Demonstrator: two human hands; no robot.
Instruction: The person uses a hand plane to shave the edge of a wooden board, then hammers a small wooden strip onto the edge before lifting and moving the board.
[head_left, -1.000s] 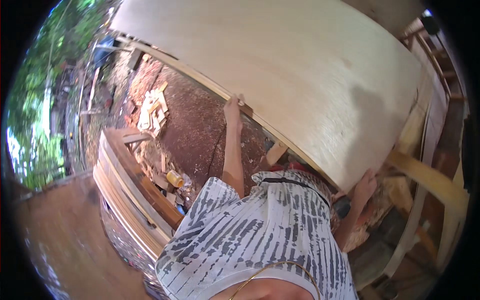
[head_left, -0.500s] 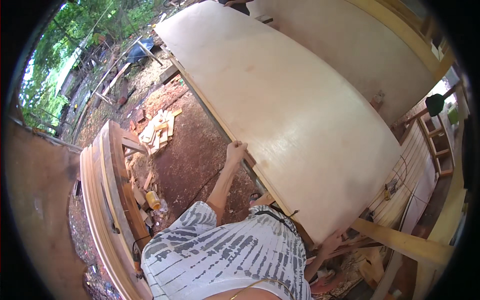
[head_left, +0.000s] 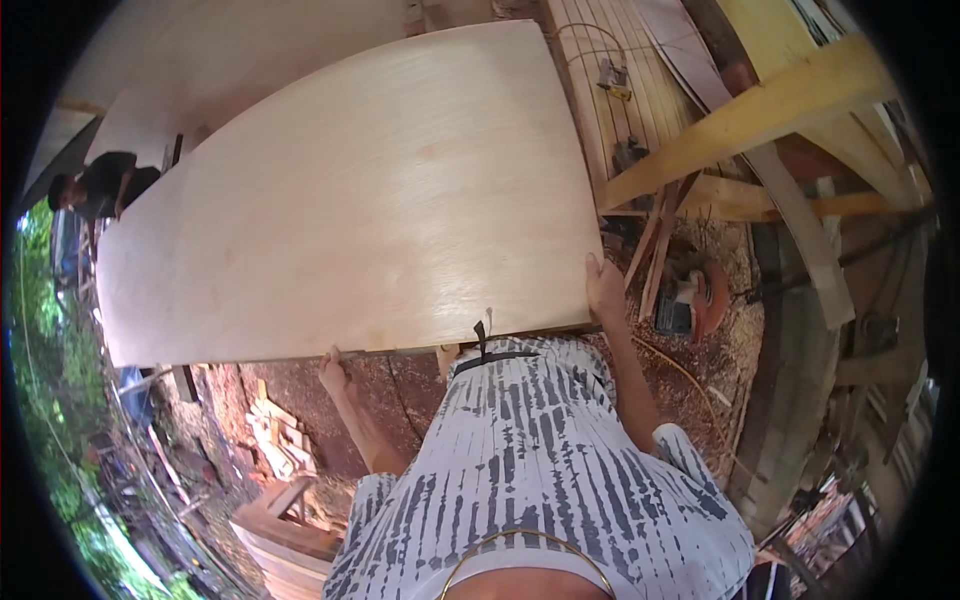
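Note:
A large pale plywood sheet [head_left: 380, 200] stretches across the head view in front of my body. My left hand [head_left: 336, 372] grips its near edge, fingers closed at the rim. At the sheet's right end, my right hand [head_left: 604, 288] holds the near corner, with the thumb up along the side edge. The undersides of both grips are hidden by the sheet. At the far left end a co-worker [head_left: 108, 188] in dark clothing leans over the sheet, an arm reaching to its edge.
To the right, a yellow beam [head_left: 750, 120] slants past the sheet's corner. A red-and-grey power tool [head_left: 688, 305] sits among shavings on the floor. A yellow tool [head_left: 613, 80] rests on slatted boards. Lower left are scrap wood pieces [head_left: 280, 435] and stacked curved boards [head_left: 285, 540].
My view has swung to the right, so the sheet now runs crosswise rather than away from me. My right hand at the corner and the co-worker show more fully. Both hands keep hold.

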